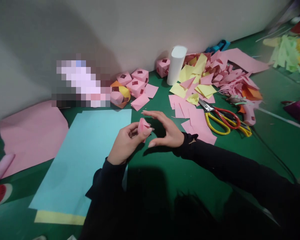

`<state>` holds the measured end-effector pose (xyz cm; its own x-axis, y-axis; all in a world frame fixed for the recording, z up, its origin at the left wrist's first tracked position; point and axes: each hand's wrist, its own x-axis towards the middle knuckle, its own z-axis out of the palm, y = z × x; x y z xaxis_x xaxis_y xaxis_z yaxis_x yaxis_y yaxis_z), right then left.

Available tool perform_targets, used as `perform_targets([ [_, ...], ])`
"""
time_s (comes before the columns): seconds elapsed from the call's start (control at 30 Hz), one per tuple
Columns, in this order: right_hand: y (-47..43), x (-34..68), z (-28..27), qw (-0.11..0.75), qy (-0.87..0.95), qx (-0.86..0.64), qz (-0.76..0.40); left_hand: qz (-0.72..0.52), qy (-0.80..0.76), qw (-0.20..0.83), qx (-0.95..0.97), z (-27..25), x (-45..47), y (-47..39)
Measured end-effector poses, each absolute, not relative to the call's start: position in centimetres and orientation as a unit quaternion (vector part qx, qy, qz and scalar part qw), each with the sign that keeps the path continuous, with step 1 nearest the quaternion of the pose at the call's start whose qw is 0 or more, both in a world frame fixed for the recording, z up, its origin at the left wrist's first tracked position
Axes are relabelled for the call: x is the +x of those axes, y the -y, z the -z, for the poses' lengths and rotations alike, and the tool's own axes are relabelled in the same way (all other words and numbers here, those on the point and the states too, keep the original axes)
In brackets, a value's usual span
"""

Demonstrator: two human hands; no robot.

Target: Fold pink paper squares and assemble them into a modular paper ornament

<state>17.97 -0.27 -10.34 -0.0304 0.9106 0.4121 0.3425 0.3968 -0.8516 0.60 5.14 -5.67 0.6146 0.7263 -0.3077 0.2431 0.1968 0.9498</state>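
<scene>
My left hand (128, 139) pinches a small folded pink paper piece (143, 126) between thumb and fingers, over the right edge of a light blue sheet (90, 143). Just right of it, my right hand (168, 130) is open, thumb and fingers spread apart with nothing between them. Beyond my hands are loose pink paper squares (140, 102) and several folded pink paper cubes (136, 86) with dark red patches. Beside the cubes sits an orange, yellow and pink folded ball (120, 95).
Scissors with red handles (232, 120) and scissors with yellow handles (216, 126) lie to the right, near a pink glue gun (249, 113). A white cylinder (177, 65) stands at the back by a heap of pink folded pieces (230, 76). Pink sheet (35, 136) lies left.
</scene>
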Motion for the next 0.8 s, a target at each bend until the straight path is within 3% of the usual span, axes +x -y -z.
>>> perform_targets([
  [0.17, 0.0, 18.4, 10.46, 0.55, 0.558, -0.426, -0.453, -0.188, -0.432, 0.468, 0.747, 4.63, 0.5, -4.89],
  [0.4, 0.14, 18.31, 9.98, 0.539, 0.55, -0.393, -0.502, -0.143, -0.384, 0.452, 0.792, 4.76, 0.15, -5.16],
  [0.8, 0.16, 18.21, 10.04, 0.549, 0.556, -0.409, -0.472, -0.121, -0.366, 0.429, 0.817, 5.14, 0.1, -5.35],
])
